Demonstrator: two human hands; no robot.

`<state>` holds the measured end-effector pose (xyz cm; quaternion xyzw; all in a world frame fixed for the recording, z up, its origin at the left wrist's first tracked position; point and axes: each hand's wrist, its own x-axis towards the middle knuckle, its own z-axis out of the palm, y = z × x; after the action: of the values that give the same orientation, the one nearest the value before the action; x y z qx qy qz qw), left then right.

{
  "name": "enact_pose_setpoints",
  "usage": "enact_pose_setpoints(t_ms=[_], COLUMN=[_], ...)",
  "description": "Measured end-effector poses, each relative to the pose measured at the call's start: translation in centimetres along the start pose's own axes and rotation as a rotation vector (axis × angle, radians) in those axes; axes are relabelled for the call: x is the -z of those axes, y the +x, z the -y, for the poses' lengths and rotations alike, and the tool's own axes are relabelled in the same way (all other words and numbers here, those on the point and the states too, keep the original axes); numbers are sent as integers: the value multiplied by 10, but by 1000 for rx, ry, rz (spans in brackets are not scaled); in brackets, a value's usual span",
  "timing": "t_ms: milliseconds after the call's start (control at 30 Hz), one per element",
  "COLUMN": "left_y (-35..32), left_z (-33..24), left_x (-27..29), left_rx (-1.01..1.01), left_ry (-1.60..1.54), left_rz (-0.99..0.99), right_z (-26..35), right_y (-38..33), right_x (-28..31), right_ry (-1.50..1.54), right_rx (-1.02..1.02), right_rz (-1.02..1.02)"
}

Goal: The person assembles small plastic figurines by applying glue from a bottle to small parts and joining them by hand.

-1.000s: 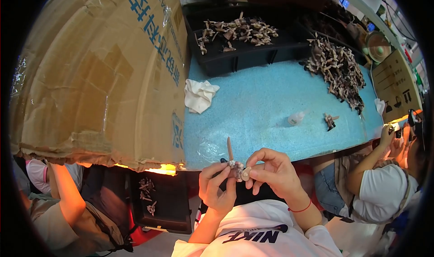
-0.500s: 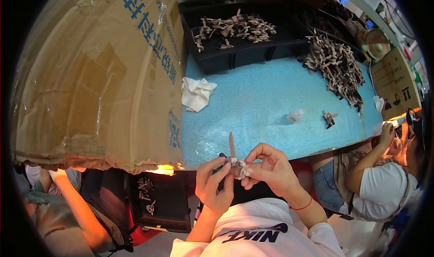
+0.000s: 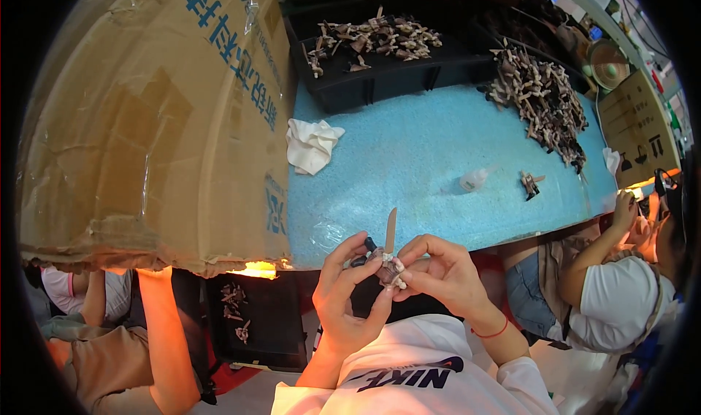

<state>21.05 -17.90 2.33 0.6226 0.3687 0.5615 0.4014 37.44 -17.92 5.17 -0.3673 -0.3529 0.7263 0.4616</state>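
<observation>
My left hand [image 3: 349,292] and my right hand [image 3: 440,270] meet just below the front edge of the blue table [image 3: 431,152]. Between their fingertips they pinch a small brown and white part [image 3: 388,270]. A thin pale stick [image 3: 391,230] rises straight up from that part. The left thumb and fingers also touch a small dark piece at the part's left side. Both hands are closed around this one assembly, close to my chest.
A big cardboard box [image 3: 153,115] fills the left. On the table lie a crumpled white cloth [image 3: 310,145], a small clear bottle [image 3: 475,179], one loose part [image 3: 529,184], a heap of brown parts [image 3: 540,101] and a black tray [image 3: 380,57]. People sit at left and right.
My hands stay together on the small part; the fingers have shifted slightly around it. The person at lower left has moved an arm.
</observation>
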Motion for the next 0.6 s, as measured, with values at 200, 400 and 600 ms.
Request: enact_pose_setpoints(t_ms=[200,400,600], left_y=[4,8,11], left_z=[-8,-15,-15], left_x=[-1,-2,-4], left_rx=[-13,-49,-87], left_ry=[90,221,305], left_rz=[19,122,128], right_z=[6,23,17], right_y=[3,6,7], right_x=[6,9,6], right_ry=[-55,-145,-142], right_rx=[-14,-131,-78], right_rz=[20,125,78])
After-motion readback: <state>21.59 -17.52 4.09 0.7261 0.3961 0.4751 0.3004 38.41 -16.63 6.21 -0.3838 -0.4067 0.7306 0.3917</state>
